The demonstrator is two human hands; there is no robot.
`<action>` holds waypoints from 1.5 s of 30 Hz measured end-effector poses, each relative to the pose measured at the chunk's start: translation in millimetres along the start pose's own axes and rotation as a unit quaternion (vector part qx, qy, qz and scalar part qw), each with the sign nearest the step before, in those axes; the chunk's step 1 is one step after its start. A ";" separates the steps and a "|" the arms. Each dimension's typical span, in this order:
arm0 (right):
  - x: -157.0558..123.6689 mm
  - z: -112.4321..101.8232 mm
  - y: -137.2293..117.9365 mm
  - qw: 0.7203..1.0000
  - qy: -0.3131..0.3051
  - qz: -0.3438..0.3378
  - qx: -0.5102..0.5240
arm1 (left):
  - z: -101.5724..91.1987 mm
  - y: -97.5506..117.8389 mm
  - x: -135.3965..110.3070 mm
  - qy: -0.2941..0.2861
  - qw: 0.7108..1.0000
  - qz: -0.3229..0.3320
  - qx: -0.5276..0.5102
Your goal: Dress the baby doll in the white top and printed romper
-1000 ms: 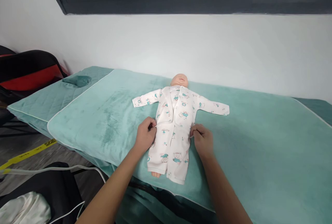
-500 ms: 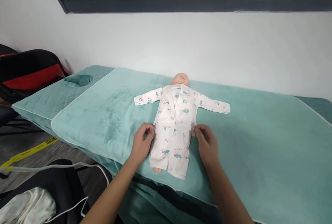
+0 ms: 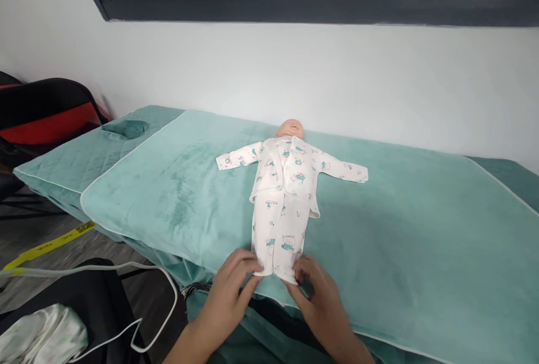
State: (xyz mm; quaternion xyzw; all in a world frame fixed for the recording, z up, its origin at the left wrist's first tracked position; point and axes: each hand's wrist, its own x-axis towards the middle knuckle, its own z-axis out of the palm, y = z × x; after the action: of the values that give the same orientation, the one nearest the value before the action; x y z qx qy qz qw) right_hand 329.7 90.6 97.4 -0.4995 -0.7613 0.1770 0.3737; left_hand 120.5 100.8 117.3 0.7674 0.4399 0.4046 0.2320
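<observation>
Two hands (image 3: pixel 229 291) pinch doll's (image 3: pixel 290 128) trouser cuffs (image 3: pixel 266 269), fingers (image 3: pixel 248 266) nearly closed; crumpled cloth (image 3: pixel 46 335) on black chair (image 3: pixel 100 288), at left.

At the front edge of the bed (image 3: pixel 442 240), the doll (image 3: pixel 290 128) has its feet hidden by the trousers (image 3: pixel 288 223) and its arms hidden inside the shirt (image 3: pixel 298 167). The left hand (image 3: pixel 233 285) and right hand (image 3: pixel 315 291) cover parts of the 2 cuffs; their forearms are cut off below. The bed's right end is cropped. Past its left end, 1 chair (image 3: pixel 46 108) is cut off, and lettering on the yellow strip (image 3: pixel 54 242) is too small to read.
</observation>
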 end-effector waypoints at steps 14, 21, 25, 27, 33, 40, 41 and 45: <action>71.2 -59.6 4.7 0.999 0.041 -0.023 -0.016 | -33.5 -17.8 86.5 0.064 0.996 -0.048 -0.046; 263.7 -42.7 47.2 0.973 0.143 0.137 -0.121 | 4.2 -70.3 261.1 0.152 0.960 -0.214 -0.093; 311.3 -32.2 67.4 0.959 0.050 0.227 -0.158 | 20.6 -65.9 303.7 0.141 0.944 -0.189 -0.230; 312.7 -33.7 75.7 0.961 0.046 0.238 -0.136 | 18.4 -58.8 311.3 0.072 0.927 -0.143 -0.339; 302.7 -47.2 87.1 0.981 0.071 0.178 -0.018 | -7.4 -40.2 315.5 0.127 0.902 -0.109 -0.397; 306.6 -51.2 79.7 0.961 0.111 0.245 0.062 | -22.0 -12.3 311.7 -0.048 0.958 -0.073 -0.272; 306.5 -50.4 80.5 0.955 0.120 0.259 0.077 | -23.0 -17.7 313.5 -0.013 0.974 -0.084 -0.210; 307.2 -44.0 86.3 0.942 0.141 0.269 0.145 | -27.6 -37.8 307.3 -0.088 0.981 -0.144 0.096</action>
State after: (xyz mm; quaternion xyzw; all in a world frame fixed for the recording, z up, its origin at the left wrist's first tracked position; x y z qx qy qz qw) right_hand 348.6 398.1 191.4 -0.6459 -0.5041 0.3073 0.4840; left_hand 167.0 385.1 234.1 0.7475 0.5603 0.2540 0.2507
